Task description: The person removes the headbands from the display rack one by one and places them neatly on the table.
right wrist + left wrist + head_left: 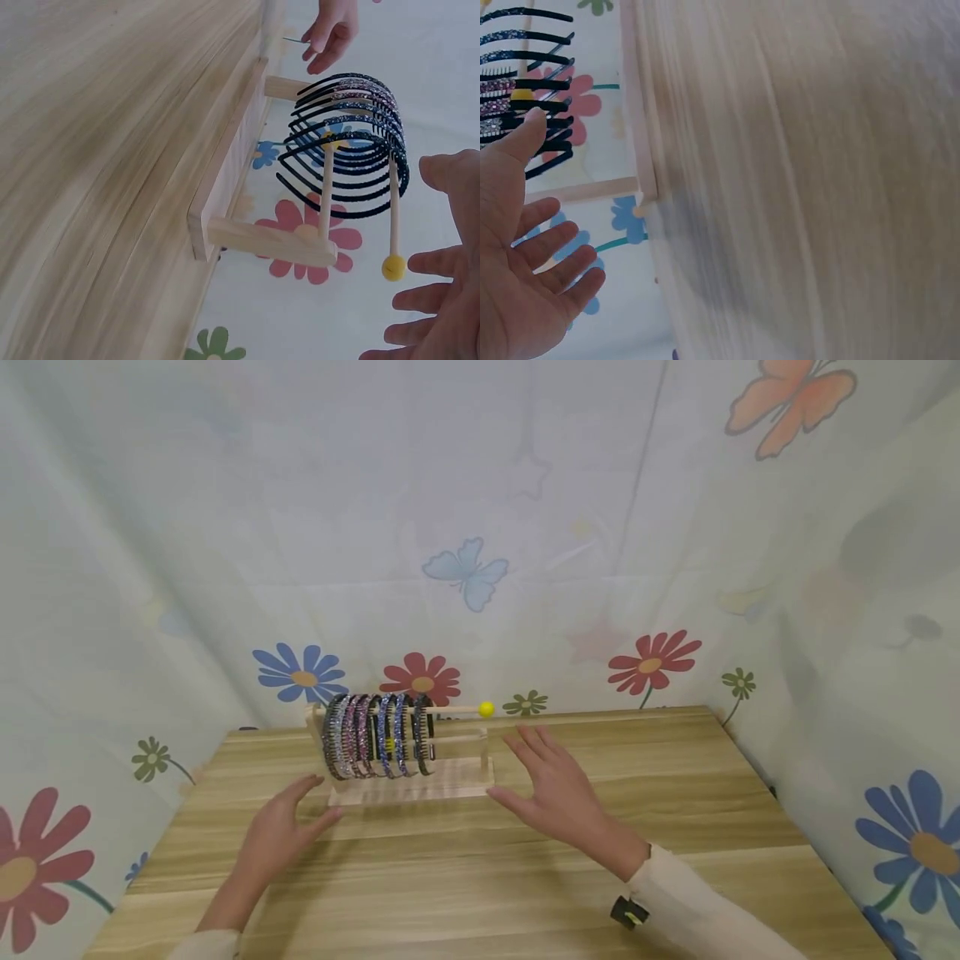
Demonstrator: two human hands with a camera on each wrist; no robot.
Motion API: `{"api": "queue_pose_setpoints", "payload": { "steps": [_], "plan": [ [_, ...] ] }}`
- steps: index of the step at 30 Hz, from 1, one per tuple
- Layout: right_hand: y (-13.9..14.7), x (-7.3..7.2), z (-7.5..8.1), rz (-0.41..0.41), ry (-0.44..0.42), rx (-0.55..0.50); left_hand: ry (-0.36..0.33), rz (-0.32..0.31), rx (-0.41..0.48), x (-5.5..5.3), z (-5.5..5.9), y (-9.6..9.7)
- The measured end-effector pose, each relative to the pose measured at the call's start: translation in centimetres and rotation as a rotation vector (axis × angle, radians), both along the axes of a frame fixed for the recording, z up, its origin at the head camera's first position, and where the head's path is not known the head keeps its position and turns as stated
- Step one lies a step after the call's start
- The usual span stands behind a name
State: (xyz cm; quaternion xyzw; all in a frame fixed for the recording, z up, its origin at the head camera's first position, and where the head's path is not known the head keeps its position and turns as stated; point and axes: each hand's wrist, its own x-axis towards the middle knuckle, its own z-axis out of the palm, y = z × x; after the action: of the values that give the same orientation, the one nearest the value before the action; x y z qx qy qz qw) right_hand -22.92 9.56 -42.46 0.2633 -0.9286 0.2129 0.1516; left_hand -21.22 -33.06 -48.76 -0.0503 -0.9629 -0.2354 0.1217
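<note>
Several glittery toothed headbands [386, 735] in silver, pink, blue and black hang in a row on a wooden stand [457, 783], bunched toward its left end. A yellow ball [487, 710] caps the right end of the upper rod. My left hand [279, 828] is at the stand's left front corner, fingers spread and holding nothing. Beyond the stand's right end is my right hand [558, 795], its thumb apart from its extended fingers. The right wrist view shows that hand [450, 277] beside the ball [394, 268], with nothing in its grasp.
The stand is on a wood-grain table [420, 877], near its back edge. Behind and at the sides hangs a pale cloth [360, 527] printed with flowers and butterflies. A black device [628, 912] is at the right wrist, by the white sleeve [697, 902].
</note>
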Motion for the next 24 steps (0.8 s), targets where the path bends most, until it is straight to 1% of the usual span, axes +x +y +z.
{"api": "queue_pose_setpoints", "payload": {
  "steps": [6, 10, 16, 20, 24],
  "plan": [
    [-1.8, -0.6, -0.7, -0.014, -0.014, -0.083, -0.021, 0.027, 0.078, -1.0, -1.0, 0.1],
    [-2.8, -0.7, -0.9, 0.011, -0.046, -0.129, -0.039, 0.031, 0.142, -1.5, -1.5, -0.1],
    [-4.2, -1.1, -1.0, 0.039, -0.091, -0.164, -0.092, 0.043, 0.249, -2.0, -1.8, -0.3],
    [-5.0, -1.7, -0.9, 0.076, -0.145, -0.223, -0.138, 0.056, 0.287, -2.3, -2.2, -0.4],
    [-5.8, -2.2, -0.7, 0.116, -0.229, -0.300, -0.177, 0.059, 0.308, -2.6, -2.6, -0.4]
  ]
}}
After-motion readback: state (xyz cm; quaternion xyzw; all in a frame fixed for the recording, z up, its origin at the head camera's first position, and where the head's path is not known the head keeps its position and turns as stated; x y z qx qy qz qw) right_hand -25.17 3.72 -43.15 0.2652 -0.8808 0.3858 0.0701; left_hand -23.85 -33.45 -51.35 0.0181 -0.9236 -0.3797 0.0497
